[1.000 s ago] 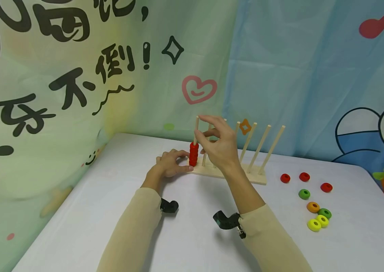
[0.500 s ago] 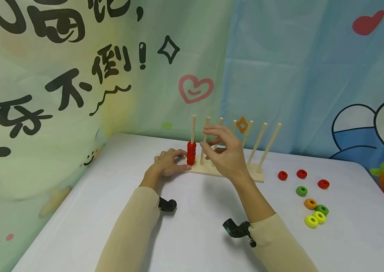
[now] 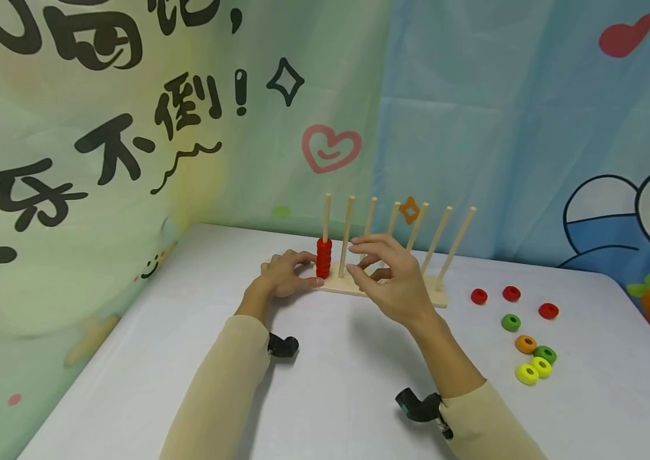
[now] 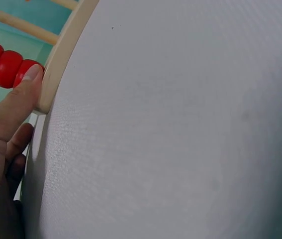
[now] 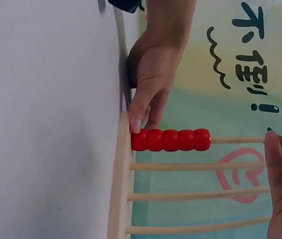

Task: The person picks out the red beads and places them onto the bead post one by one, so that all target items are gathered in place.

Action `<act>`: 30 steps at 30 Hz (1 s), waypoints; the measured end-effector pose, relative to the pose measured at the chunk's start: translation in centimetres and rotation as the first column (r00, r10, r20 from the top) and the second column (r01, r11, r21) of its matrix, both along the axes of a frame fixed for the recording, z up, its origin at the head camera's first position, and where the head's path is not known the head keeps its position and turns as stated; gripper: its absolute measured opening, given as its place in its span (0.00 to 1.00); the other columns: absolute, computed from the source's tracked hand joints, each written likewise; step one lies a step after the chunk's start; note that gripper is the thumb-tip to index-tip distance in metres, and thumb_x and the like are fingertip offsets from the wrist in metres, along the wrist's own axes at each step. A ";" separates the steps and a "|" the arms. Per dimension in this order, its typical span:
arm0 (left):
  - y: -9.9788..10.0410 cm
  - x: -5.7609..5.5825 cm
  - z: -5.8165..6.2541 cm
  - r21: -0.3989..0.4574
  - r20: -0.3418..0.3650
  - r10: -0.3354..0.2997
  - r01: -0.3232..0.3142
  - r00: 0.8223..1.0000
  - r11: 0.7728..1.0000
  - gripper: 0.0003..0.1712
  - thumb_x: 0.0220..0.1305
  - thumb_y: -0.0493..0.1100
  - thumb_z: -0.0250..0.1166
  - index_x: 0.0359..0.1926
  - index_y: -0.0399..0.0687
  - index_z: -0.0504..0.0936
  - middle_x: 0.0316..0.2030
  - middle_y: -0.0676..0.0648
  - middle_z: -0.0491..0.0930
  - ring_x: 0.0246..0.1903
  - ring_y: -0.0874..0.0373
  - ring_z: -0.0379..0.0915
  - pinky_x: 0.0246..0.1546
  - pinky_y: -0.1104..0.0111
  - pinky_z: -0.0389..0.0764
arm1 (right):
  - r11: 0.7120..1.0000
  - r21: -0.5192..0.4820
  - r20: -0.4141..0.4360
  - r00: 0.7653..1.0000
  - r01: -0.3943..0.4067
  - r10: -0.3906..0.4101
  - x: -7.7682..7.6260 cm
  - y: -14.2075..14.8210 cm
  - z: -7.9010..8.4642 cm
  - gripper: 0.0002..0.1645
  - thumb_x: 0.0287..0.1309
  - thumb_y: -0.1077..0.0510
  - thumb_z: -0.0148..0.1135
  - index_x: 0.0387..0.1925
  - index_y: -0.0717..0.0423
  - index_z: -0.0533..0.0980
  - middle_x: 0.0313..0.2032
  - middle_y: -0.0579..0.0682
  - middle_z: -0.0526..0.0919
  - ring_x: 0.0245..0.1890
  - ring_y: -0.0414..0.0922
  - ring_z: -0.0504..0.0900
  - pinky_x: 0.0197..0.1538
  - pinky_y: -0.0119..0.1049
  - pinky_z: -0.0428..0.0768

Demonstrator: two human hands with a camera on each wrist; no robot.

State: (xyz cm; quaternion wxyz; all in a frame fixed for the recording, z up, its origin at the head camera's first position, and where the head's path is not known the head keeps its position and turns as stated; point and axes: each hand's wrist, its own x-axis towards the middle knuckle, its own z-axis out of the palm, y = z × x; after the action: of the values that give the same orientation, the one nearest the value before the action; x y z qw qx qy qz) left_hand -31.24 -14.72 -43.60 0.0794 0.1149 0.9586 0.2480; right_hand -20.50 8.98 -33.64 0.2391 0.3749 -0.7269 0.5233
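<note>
A wooden peg stand (image 3: 340, 285) rises in the middle of the table, with a row of bare pegs and a stack of several red beads (image 3: 323, 258) on its leftmost peg. My left hand (image 3: 284, 275) holds the stand's left end; in the left wrist view its thumb (image 4: 16, 103) lies on the base against the lowest red bead. In front of the pegs, my right hand (image 3: 394, 275) hangs in the air with fingers loosely bent and nothing between them. The right wrist view shows the red stack (image 5: 170, 140) filling the base-side half of its peg.
Right of the stand lie loose beads: three red ones, among them a red bead (image 3: 548, 311), a green bead (image 3: 511, 322) and an orange bead (image 3: 526, 344). Beside these are another green bead (image 3: 546, 355) and two touching yellow beads (image 3: 527, 374). A printed cloth (image 3: 474, 115) hangs behind.
My right hand has come away from the leftmost peg, moving right and down toward me. The left hand keeps its hold on the stand, and the beads stay put.
</note>
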 end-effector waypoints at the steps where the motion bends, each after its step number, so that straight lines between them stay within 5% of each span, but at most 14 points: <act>1: 0.0 0.0 0.0 0.000 0.000 0.001 -0.001 1.000 1.000 0.38 0.54 0.72 0.66 0.66 0.74 0.71 0.63 0.52 0.69 0.60 0.46 0.61 0.55 0.49 0.59 | 1.000 -0.003 0.012 1.000 0.005 -0.005 0.1 0.2 -0.1 0.18 0.49 0.79 0.67 0.43 0.68 0.79 0.48 0.63 0.79 0.30 0.52 0.82 0.25 0.38 0.82; 19: -0.2 0.1 0.2 0.010 0.010 -0.003 0.003 1.000 1.000 0.37 0.55 0.71 0.66 0.66 0.72 0.71 0.63 0.51 0.68 0.59 0.46 0.60 0.54 0.50 0.58 | 0.999 -0.036 0.048 0.998 0.030 -0.028 -0.1 3.9 -3.1 0.20 0.47 0.80 0.66 0.44 0.68 0.79 0.40 0.59 0.80 0.26 0.49 0.82 0.21 0.36 0.80; 30: 0.0 0.1 -0.1 0.016 0.002 -0.007 0.007 1.000 1.000 0.38 0.54 0.71 0.66 0.66 0.72 0.71 0.64 0.52 0.68 0.59 0.46 0.61 0.54 0.50 0.58 | 0.992 0.044 0.102 0.988 0.115 -0.119 -1.1 7.5 -6.4 0.21 0.53 0.72 0.69 0.48 0.53 0.81 0.42 0.47 0.80 0.29 0.42 0.82 0.23 0.34 0.81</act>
State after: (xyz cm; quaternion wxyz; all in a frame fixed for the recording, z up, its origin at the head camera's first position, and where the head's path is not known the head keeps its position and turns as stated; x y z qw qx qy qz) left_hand -31.15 -14.72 -43.67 0.0806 0.1187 0.9561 0.2556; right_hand -21.60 16.48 -40.05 0.2240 0.3084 -0.7688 0.5134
